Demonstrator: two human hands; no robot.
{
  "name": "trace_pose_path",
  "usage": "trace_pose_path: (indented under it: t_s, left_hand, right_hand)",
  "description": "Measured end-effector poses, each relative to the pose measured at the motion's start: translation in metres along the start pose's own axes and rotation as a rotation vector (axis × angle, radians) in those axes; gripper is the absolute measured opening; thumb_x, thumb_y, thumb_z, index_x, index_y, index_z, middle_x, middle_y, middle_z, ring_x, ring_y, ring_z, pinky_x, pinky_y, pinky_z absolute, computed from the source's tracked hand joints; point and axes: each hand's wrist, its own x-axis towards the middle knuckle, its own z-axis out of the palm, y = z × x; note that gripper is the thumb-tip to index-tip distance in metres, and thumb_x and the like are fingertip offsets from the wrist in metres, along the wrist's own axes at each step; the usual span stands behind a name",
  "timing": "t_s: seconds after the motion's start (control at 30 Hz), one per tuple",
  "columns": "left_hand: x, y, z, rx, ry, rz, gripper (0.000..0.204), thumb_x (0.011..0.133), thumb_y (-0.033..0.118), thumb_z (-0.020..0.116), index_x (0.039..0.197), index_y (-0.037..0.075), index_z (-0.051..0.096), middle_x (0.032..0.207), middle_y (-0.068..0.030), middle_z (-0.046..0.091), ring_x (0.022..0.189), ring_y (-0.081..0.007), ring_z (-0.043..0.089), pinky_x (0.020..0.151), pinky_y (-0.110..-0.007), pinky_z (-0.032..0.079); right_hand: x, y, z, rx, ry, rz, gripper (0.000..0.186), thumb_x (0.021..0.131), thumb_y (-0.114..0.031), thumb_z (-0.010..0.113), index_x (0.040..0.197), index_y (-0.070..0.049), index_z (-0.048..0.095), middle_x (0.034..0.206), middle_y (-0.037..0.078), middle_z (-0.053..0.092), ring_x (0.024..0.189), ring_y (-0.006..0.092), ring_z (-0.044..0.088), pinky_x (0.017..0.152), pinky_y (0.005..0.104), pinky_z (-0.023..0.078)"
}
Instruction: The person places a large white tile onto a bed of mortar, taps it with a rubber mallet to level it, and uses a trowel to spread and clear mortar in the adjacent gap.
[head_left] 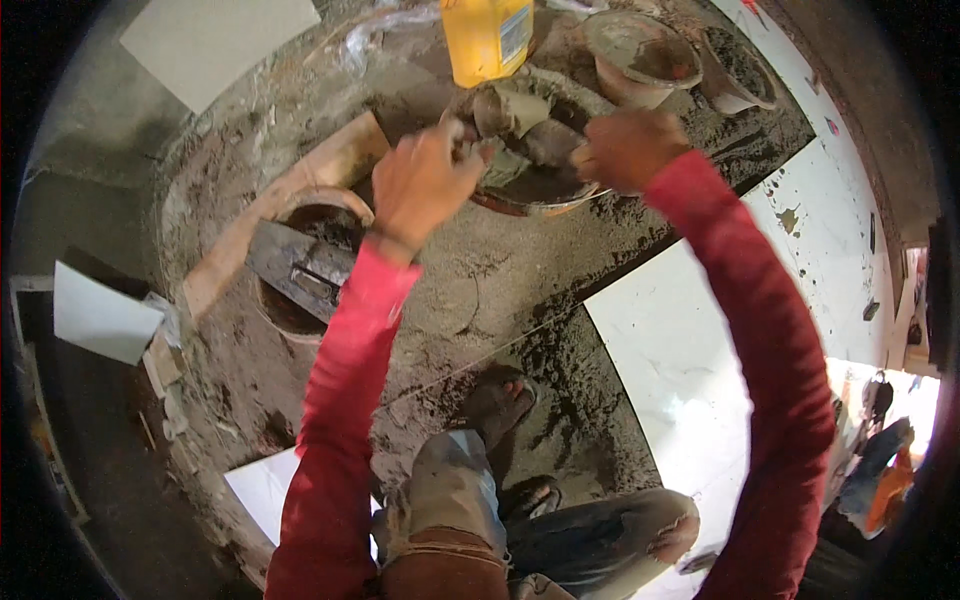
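A dark round basin [540, 200] holding grey wet mortar and grey lumpy pieces sits on the dusty floor. My left hand [425, 175] is closed at the basin's left rim, its fingertips partly hidden. At the right rim, my right hand [635, 148] is also closed on the basin, fingers curled. A yellow jerrycan [480, 40] stands just beyond it. Left of my left arm, a metal trowel [285, 265] lies across another bucket [275, 310], beside a wooden plank [230, 260].
Two muddy buckets [645, 85] [735, 75] stand at back right. White tiles [660, 340] run along the right, with debris. Loose tiles [105, 310] lie at left. Wet mortar and a taut string [500, 350] cross the floor near my feet. Indistinct items show at far right.
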Motion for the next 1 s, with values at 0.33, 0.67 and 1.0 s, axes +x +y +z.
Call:
trace_pose_path:
  t_s: [0.33,0.67,1.0]
  left_hand:
    - [0.097,-0.018,0.088,0.109,-0.049,-0.030,0.042,0.081,0.060,0.072,0.100,0.023,0.080,0.089,-0.0125,0.075,0.080,-0.0338,0.072,0.070,-0.045,0.057]
    - [0.121,0.014,0.024,-0.025,0.073,0.118,0.030,0.088,0.047,0.067,0.094,0.019,0.075,0.088,-0.0109,0.073,0.085,-0.0356,0.070,0.073,-0.046,0.054]
    - [0.190,0.095,0.057,-0.256,0.190,0.384,0.041,0.088,0.051,0.068,0.103,0.013,0.068,0.088,-0.0140,0.073,0.082,-0.0320,0.071,0.072,-0.049,0.053]
  right_hand:
    - [-0.068,0.064,-0.013,-0.217,0.473,-0.423,0.012,0.090,-0.023,0.068,0.092,-0.011,0.067,0.080,0.005,0.068,0.069,0.0228,0.070,0.061,0.0377,0.058]
    - [-0.129,0.075,0.052,1.450,-0.004,0.246,0.039,0.098,-0.035,0.067,0.118,-0.002,0.064,0.069,-0.001,0.059,0.050,0.0047,0.054,0.040,0.0212,0.040]
    - [-0.105,0.050,0.090,1.702,-0.055,0.392,0.047,0.102,-0.045,0.057,0.127,-0.006,0.059,0.069,-0.002,0.051,0.048,0.0049,0.041,0.041,0.0226,0.033]
